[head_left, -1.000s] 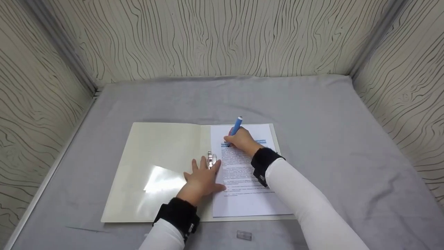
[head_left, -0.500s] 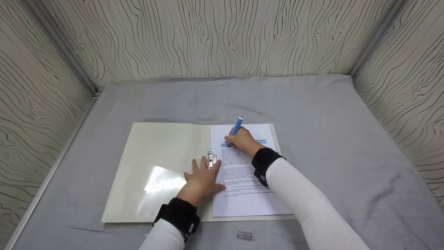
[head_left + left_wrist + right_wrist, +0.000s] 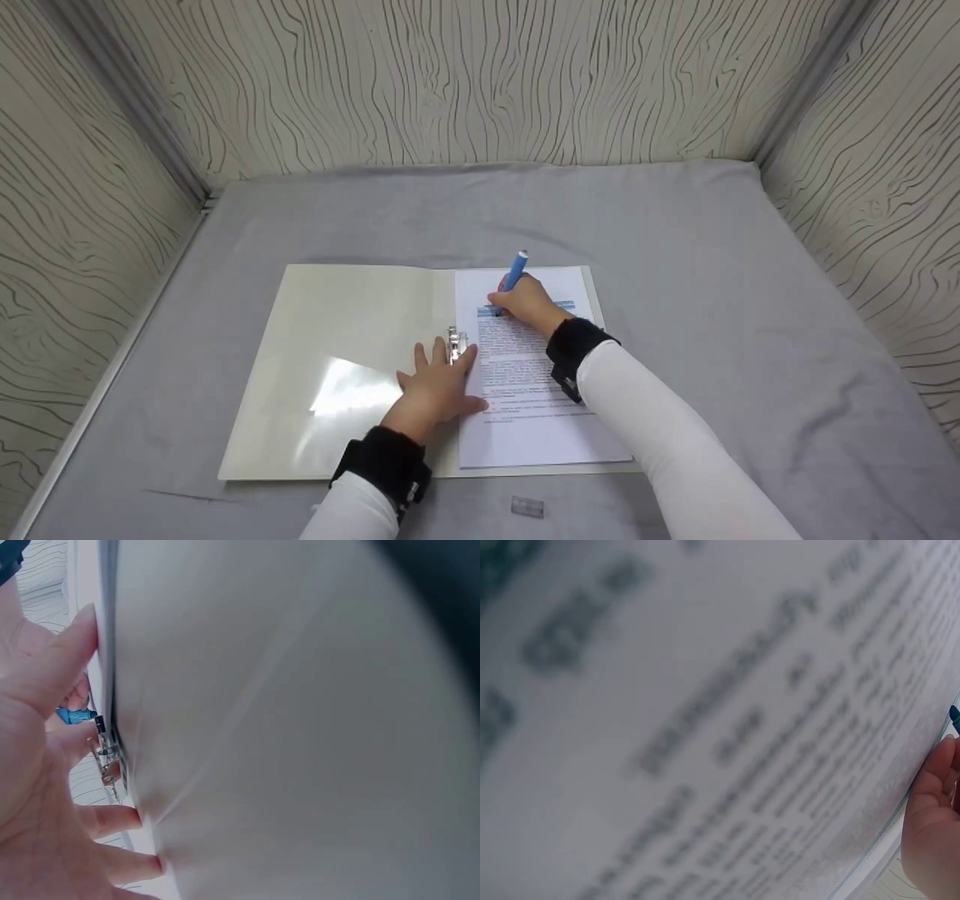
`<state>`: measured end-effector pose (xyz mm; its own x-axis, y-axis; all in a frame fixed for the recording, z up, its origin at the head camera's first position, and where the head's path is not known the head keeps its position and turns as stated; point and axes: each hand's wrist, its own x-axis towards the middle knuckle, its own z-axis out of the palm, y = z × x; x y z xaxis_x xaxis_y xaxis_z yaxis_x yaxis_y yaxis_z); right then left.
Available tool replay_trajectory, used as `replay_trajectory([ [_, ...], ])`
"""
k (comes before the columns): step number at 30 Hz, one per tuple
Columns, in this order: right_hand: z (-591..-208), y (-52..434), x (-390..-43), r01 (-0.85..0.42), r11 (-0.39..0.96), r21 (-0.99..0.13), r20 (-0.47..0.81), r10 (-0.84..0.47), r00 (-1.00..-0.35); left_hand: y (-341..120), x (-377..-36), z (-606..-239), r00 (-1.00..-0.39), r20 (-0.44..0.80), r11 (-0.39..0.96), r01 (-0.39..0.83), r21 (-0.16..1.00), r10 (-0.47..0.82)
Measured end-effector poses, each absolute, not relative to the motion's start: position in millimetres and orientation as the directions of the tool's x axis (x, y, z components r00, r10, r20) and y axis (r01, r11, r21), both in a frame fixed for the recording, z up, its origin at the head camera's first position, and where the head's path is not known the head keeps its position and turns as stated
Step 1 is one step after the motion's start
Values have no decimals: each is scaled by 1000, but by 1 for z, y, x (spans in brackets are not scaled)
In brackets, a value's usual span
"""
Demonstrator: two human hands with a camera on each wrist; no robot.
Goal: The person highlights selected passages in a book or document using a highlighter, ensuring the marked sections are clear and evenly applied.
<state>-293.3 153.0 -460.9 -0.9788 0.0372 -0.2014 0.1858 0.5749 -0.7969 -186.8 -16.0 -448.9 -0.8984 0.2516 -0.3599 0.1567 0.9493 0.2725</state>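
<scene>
An open cream folder [image 3: 345,367] lies on the grey cloth, with a printed sheet [image 3: 525,390] on its right half. My right hand [image 3: 525,301] grips a blue marker [image 3: 514,271] whose tip touches a blue-marked line near the sheet's top. My left hand [image 3: 439,386] lies flat with spread fingers over the folder's spine, beside the metal clip [image 3: 455,345]. In the left wrist view the fingers [image 3: 75,637] press the folder surface [image 3: 285,735], and the clip [image 3: 105,754] and marker tip [image 3: 75,716] show beyond them. The right wrist view shows blurred print [image 3: 705,735] and the edge of my right hand [image 3: 934,817].
A small clear cap [image 3: 527,507] lies on the cloth near the front edge, below the folder. Wood-grain panels [image 3: 480,82] wall in the grey surface [image 3: 712,300] at the back and both sides.
My right hand and the marker have shifted slightly to the right along the blue-marked line. The left hand has stayed put.
</scene>
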Motion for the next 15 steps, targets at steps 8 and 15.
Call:
replay_trajectory([
  [8, -460, 154, -293, 191, 572, -798, -215, 27, -976, -17, -186, -449, -899, -351, 946, 166, 279, 261],
  [15, -459, 156, -292, 192, 593, -782, -215, 32, -976, -17, -187, -450, -897, -354, 945, 166, 283, 264],
])
